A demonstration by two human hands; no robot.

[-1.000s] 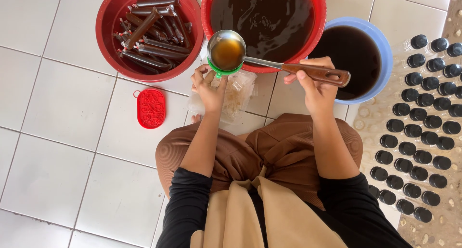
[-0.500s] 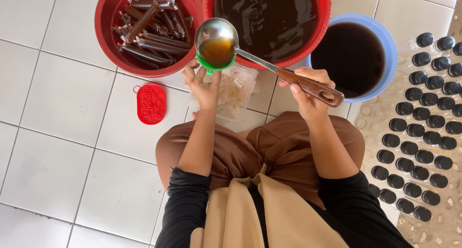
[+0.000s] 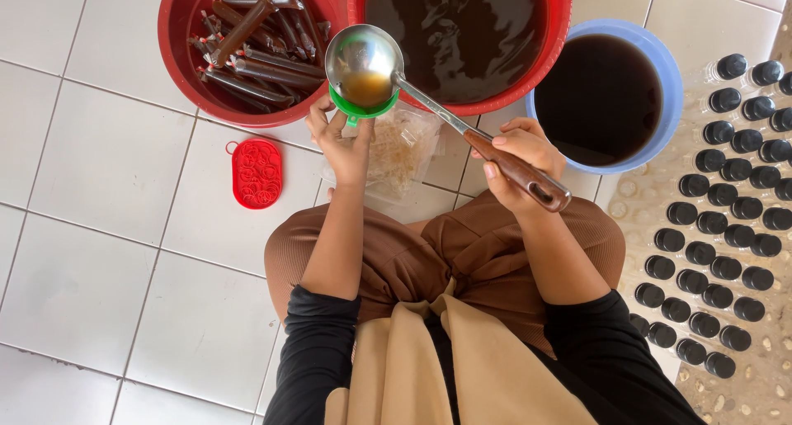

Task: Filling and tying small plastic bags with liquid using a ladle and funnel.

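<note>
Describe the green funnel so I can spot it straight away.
Find the red basin of dark liquid at top centre. At its lower left rim, the left hand holds the green funnel under a steel ladle. It is the only green thing here.

In my right hand (image 3: 516, 157) the ladle (image 3: 365, 62) is polished, mirror-bright metal with a glossy brown wooden handle (image 3: 518, 172) — under it my left hand (image 3: 342, 140) holds a smooth green plastic funnel (image 3: 360, 109) — over glazed white floor tiles (image 3: 107, 161) and shiny red plastic basins (image 3: 177, 29).
</note>
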